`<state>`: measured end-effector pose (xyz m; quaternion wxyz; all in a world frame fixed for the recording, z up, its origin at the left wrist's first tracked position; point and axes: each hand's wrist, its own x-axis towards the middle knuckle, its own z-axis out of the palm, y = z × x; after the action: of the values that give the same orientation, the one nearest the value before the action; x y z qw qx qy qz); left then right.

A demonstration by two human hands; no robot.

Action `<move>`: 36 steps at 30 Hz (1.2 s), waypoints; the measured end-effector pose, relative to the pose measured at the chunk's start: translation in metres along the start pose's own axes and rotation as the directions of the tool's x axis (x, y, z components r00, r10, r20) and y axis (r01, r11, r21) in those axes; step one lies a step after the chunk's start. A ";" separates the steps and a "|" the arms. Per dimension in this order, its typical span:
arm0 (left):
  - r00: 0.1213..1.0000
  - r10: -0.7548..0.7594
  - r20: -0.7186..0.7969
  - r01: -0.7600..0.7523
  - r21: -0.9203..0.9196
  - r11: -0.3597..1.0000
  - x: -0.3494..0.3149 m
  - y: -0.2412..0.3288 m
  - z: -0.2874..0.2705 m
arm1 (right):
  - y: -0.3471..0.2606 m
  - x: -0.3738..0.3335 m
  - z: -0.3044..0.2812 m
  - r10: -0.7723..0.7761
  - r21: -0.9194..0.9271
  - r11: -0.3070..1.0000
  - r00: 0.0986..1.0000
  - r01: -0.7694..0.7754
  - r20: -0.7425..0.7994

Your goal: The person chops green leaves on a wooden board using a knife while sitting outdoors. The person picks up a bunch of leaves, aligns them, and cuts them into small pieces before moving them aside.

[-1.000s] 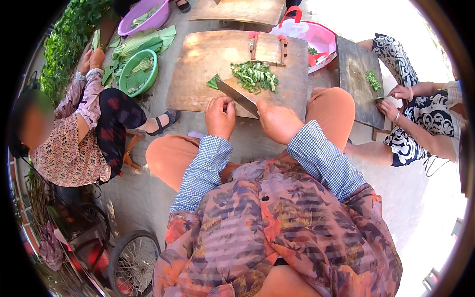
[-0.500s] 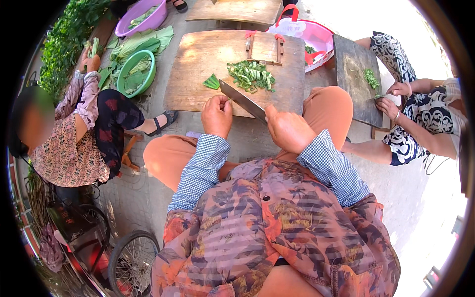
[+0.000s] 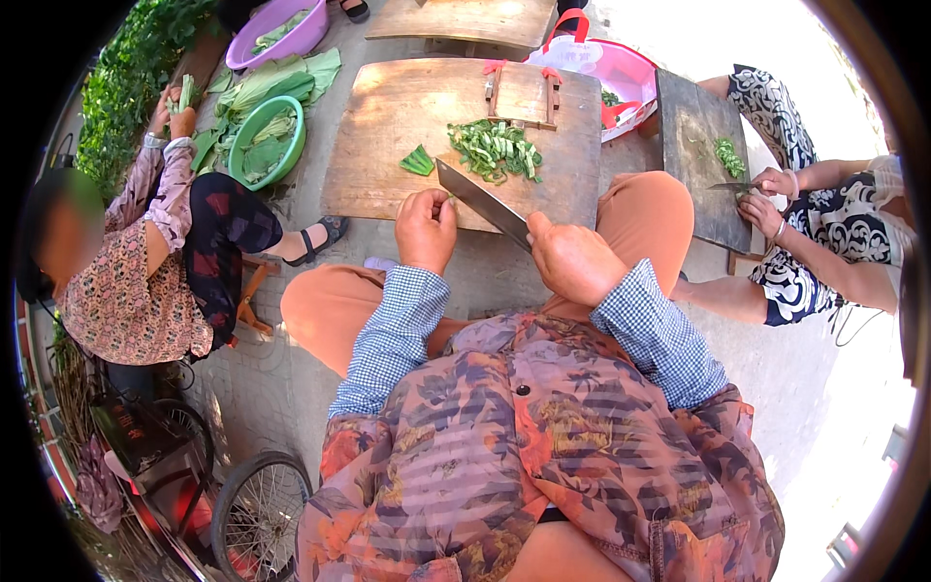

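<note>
My right hand [image 3: 580, 262] is wrapped round the handle of a broad kitchen knife [image 3: 482, 206]. Its blade slants up and left over the near edge of a wooden board [image 3: 373, 121]. Close by the blade's left side, my left hand [image 3: 425, 231] is closed in a pinch; a tiny greenish bit shows at the fingertips, too small to name. A heap of chopped green leaf vegetable [image 3: 495, 152] lies on the board beyond the knife. One separate cut green piece [image 3: 418, 161] rests just past my left hand.
At the left sits a person holding green stalks [image 3: 186, 92], near a green basin [image 3: 296, 145] and a purple basin [image 3: 315, 29]. On the right, another person cuts on a dark board [image 3: 684, 145]. A pink bag [image 3: 630, 73] stands behind; a small wooden frame [image 3: 522, 123] lies on my board.
My right hand and the knife have shifted slightly right and down. The right-hand person's knife has swung further over the dark board. My left hand has barely moved.
</note>
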<state>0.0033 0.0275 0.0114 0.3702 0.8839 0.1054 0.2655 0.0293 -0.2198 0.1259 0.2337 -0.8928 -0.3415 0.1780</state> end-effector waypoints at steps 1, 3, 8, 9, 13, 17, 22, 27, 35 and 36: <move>1.000 -0.004 0.005 0.004 -0.001 1.000 0.000 0.000 0.000 | -0.001 0.000 -0.001 0.011 0.004 1.000 1.000 -0.011 0.011; 1.000 -0.005 0.015 0.005 0.006 1.000 0.000 -0.001 -0.001 | 0.000 0.000 0.000 0.002 0.022 1.000 1.000 -0.002 0.007; 0.999 -0.003 0.036 0.002 0.034 0.999 0.002 -0.002 -0.003 | 0.006 0.005 0.006 -0.057 0.033 0.998 0.998 0.058 -0.035; 0.999 -0.010 0.042 0.008 0.034 0.999 0.002 -0.002 -0.003 | 0.007 0.008 0.007 -0.061 0.041 0.997 0.998 0.062 -0.034; 0.999 -0.022 0.044 0.020 0.033 0.999 0.001 0.000 -0.003 | 0.004 0.016 0.007 -0.051 0.056 0.997 0.998 0.052 -0.024; 0.999 0.001 0.032 -0.002 0.034 0.999 0.000 0.000 -0.002 | -0.005 0.027 0.011 0.005 -0.002 1.000 0.998 -0.005 0.069; 0.999 -0.004 0.045 0.004 0.022 1.000 -0.001 -0.007 -0.002 | -0.025 0.031 -0.002 0.038 -0.094 0.995 0.989 -0.025 0.142; 0.999 0.033 0.042 -0.035 0.055 0.998 -0.002 0.001 -0.004 | -0.025 0.036 0.004 0.039 -0.095 0.995 0.994 -0.029 0.104; 0.999 -0.050 0.017 0.050 -0.010 0.999 -0.002 -0.006 0.000 | 0.000 0.028 0.017 0.004 0.080 0.997 0.997 0.003 -0.081; 0.999 -0.042 0.013 0.042 0.008 0.999 -0.001 -0.004 0.000 | 0.000 0.024 0.014 0.002 0.071 0.997 0.997 0.004 -0.076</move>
<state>0.0023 0.0297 0.0077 0.3730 0.8848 0.1225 0.2512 0.0399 -0.1992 0.1108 0.2783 -0.8898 -0.3263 0.1560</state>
